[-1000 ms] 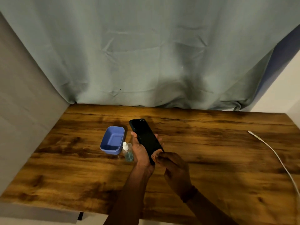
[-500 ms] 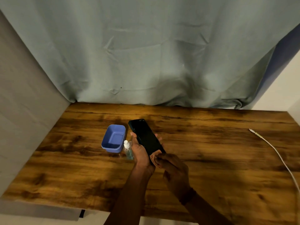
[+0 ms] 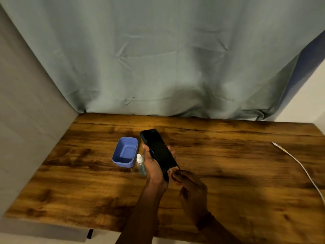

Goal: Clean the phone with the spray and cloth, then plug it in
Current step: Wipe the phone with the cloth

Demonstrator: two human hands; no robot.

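Above a wooden table [image 3: 237,176] before a grey curtain [image 3: 158,59], left hand [image 3: 154,167] grips the phone [image 3: 158,149], right hand [image 3: 191,187] pinches its end.

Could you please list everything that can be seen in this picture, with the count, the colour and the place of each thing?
phone: one, black, held above the table, tilted, screen dark
spray bottle: one, clear with a white top, upright on the table, just left of the left hand
container: one, blue, open, on the table beside the spray bottle
cable: one, white, lying loose at the right of the table, not plugged into the phone
table: one, brown wood
curtain: one, grey-green, hanging behind the table
cloth: none in view
left hand: one, gripping the phone from below
right hand: one, fingers curled at the phone's near end; whether they pinch it is unclear
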